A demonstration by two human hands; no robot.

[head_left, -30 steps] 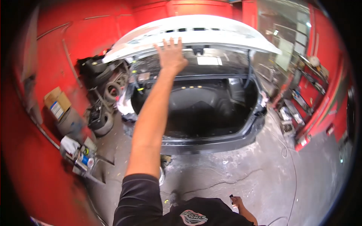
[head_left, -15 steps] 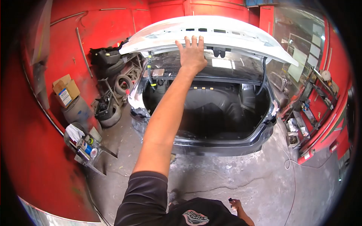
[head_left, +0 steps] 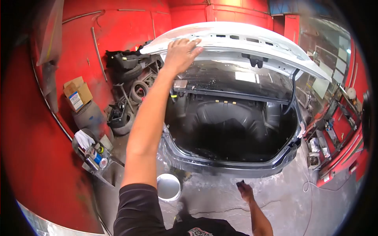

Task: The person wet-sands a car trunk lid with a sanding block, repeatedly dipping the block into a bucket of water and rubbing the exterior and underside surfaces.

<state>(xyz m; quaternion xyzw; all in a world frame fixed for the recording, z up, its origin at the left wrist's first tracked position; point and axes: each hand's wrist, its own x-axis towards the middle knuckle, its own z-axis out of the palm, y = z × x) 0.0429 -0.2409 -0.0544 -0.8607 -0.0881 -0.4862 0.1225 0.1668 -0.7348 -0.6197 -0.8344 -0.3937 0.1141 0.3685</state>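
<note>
The left hand (head_left: pixel 181 58), fingers slightly spread, touches the white trunk lid (head_left: pixel 220 30), raised above the open car (head_left: pixel 220 168); the right's fingers close around 1 small dark object (head_left: pixel 240 183). Poor lid support could let it drop; a loose grip, the object.

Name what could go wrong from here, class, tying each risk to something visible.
The raised white lid might swing down onto the left hand at its edge, if its supports are weak.

The bucket stands on the floor near the person, so a careless step could tip it.

The right hand holds a small dark object that could slip and fall.
</note>
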